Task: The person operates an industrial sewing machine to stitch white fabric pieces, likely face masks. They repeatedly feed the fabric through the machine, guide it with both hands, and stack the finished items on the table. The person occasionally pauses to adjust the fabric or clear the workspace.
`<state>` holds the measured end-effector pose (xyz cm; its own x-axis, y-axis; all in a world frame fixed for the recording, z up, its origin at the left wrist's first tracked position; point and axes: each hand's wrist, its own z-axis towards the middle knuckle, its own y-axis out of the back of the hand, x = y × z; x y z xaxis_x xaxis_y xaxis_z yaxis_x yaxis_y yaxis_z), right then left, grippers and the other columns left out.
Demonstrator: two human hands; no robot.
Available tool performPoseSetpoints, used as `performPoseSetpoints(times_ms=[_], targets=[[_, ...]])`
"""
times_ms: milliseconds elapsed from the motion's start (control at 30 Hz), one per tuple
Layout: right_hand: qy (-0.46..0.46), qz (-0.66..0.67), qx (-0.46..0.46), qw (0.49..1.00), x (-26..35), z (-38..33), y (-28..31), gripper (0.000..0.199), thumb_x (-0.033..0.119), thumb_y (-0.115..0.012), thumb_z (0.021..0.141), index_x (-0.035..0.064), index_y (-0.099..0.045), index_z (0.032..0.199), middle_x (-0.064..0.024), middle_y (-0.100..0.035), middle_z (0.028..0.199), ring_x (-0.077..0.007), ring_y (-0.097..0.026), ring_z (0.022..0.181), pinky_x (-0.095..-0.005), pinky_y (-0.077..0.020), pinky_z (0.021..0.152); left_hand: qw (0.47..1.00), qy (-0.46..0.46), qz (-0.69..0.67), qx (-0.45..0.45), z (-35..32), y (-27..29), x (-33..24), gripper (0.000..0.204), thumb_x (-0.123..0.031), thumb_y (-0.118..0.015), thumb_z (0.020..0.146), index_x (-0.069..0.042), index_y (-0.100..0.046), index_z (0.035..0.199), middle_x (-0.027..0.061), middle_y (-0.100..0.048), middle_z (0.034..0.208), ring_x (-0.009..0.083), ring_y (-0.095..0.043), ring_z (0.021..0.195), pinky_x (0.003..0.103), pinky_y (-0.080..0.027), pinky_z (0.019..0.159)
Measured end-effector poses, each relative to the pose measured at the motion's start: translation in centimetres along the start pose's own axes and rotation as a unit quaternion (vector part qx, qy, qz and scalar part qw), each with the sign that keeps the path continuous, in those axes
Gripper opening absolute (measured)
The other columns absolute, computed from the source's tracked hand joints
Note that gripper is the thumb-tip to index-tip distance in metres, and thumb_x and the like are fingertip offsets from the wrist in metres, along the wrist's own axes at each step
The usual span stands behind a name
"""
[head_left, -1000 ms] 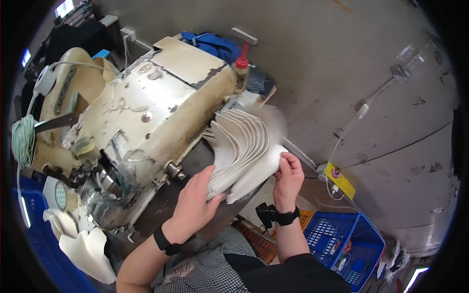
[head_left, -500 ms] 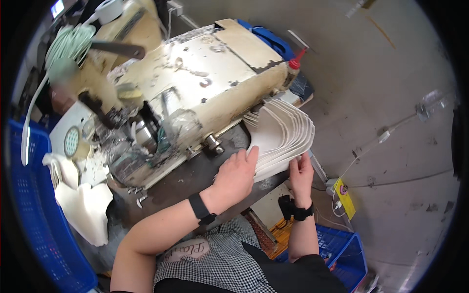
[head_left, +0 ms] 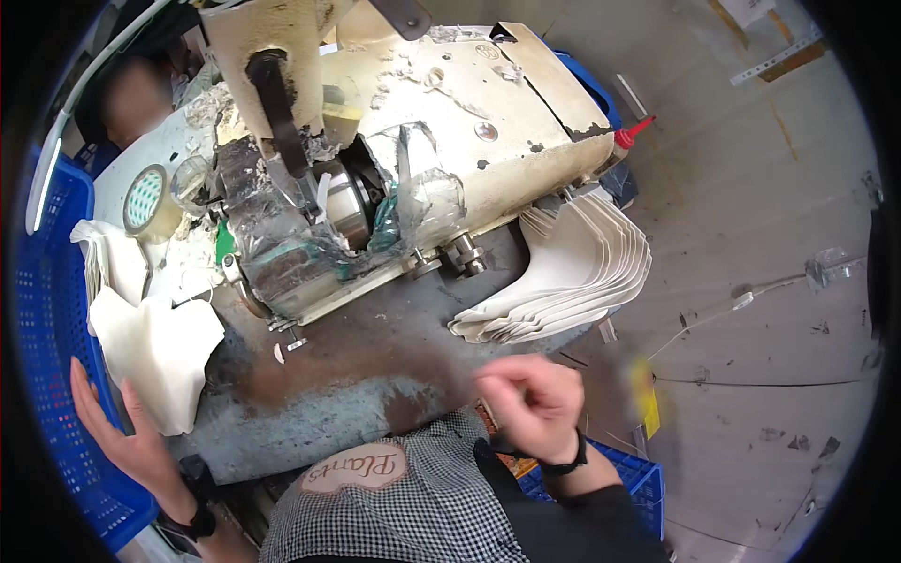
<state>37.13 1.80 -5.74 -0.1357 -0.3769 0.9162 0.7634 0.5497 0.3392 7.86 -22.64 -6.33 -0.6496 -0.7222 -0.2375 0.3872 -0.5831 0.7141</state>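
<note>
Head view: smooth off-white sheets, curved and thin-edged, lie in a fanned stack (head_left: 582, 277) on the worn, stained tabletop (head_left: 328, 399), beside the chipped cream machine (head_left: 526, 131). The left hand (head_left: 136, 450), fingers spread and holding nothing, is beside floppy pale pieces (head_left: 155, 361) and a perforated blue basket (head_left: 52, 319). The right hand (head_left: 540, 403) curls closed, nothing visible inside. Another blue crate's (head_left: 648, 497) contents are hidden.

Left hand (head_left: 136, 455) spread, right hand (head_left: 533, 402) curled

The hands are well apart: the left with fingers (head_left: 87, 405) extended upward, thumb (head_left: 135, 410) splayed; the right near the torso (head_left: 375, 516), knuckles bent. Left forearm (head_left: 221, 542) angles outward.
</note>
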Motion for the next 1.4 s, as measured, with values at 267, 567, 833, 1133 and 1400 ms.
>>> performPoseSetpoints(times_ms=[267, 567, 833, 1133, 1400], targets=[[0.122, 0.159, 0.277, 0.940, 3.2, 3.8, -10.9, 0.010, 0.006, -0.065, 0.084, 0.0020, -0.061, 0.092, -0.0071, -0.056, 0.066, -0.0159, -0.053, 0.052, -0.0291, -0.0419, 0.049, 0.993, -0.048, -0.040, 0.096, -3.7, 0.4, 5.6, 0.032, 0.000, -0.055, 0.091, 0.003, -0.056, 0.123, 0.0158, -0.059, 0.118, 0.0282, -0.057, 0.105, 0.035, -0.043, 0.092], [-0.153, 0.202, 0.285, 0.925, -0.2, 4.4, -24.3, 0.041, 0.006, -0.064, 0.083, -0.0031, -0.046, 0.119, -0.0104, -0.063, 0.094, -0.0120, -0.061, 0.072, -0.0262, -0.0505, 0.061, 0.989, 0.026, -0.116, 0.084, -3.2, 0.3, 2.8, 0.023, 0.005, -0.064, 0.077, 0.001, -0.061, 0.100, 0.0143, -0.058, 0.106, 0.0280, -0.057, 0.096, 0.035, -0.046, 0.082], [-0.291, 0.358, 0.257, 0.849, -0.2, 5.9, -25.2, 0.022, 0.011, -0.060, 0.091, -0.0021, -0.055, 0.108, -0.0064, -0.066, 0.092, -0.0099, -0.062, 0.077, -0.0232, -0.0496, 0.071, 0.993, -0.030, -0.114, 0.024, -3.0, -0.1, 2.6, 0.033, 0.005, -0.072, 0.069, -0.003, -0.063, 0.100, 0.0117, -0.060, 0.091, 0.0298, -0.058, 0.082, 0.037, -0.047, 0.071], [-0.231, 0.262, 0.210, 0.913, -1.3, 6.0, -25.7, 0.027, 0.008, -0.065, 0.088, -0.0022, -0.046, 0.103, -0.0072, -0.064, 0.078, -0.0115, -0.062, 0.065, -0.0231, -0.0507, 0.057, 0.990, -0.037, -0.126, 0.047, -3.0, -0.2, 2.0, 0.027, 0.005, -0.073, 0.068, -0.002, -0.065, 0.093, 0.0103, -0.062, 0.087, 0.0284, -0.059, 0.079, 0.036, -0.048, 0.068], [-0.100, 0.157, 0.214, 0.959, 0.6, 5.7, -25.0, 0.026, 0.009, -0.068, 0.086, -0.0018, -0.049, 0.100, -0.0050, -0.061, 0.069, -0.0078, -0.057, 0.054, -0.0205, -0.0458, 0.046, 0.991, -0.051, -0.124, -0.016, -4.3, -0.8, 2.8, 0.025, 0.006, -0.072, 0.068, -0.002, -0.065, 0.090, 0.0093, -0.063, 0.088, 0.0278, -0.059, 0.073, 0.034, -0.048, 0.064]])
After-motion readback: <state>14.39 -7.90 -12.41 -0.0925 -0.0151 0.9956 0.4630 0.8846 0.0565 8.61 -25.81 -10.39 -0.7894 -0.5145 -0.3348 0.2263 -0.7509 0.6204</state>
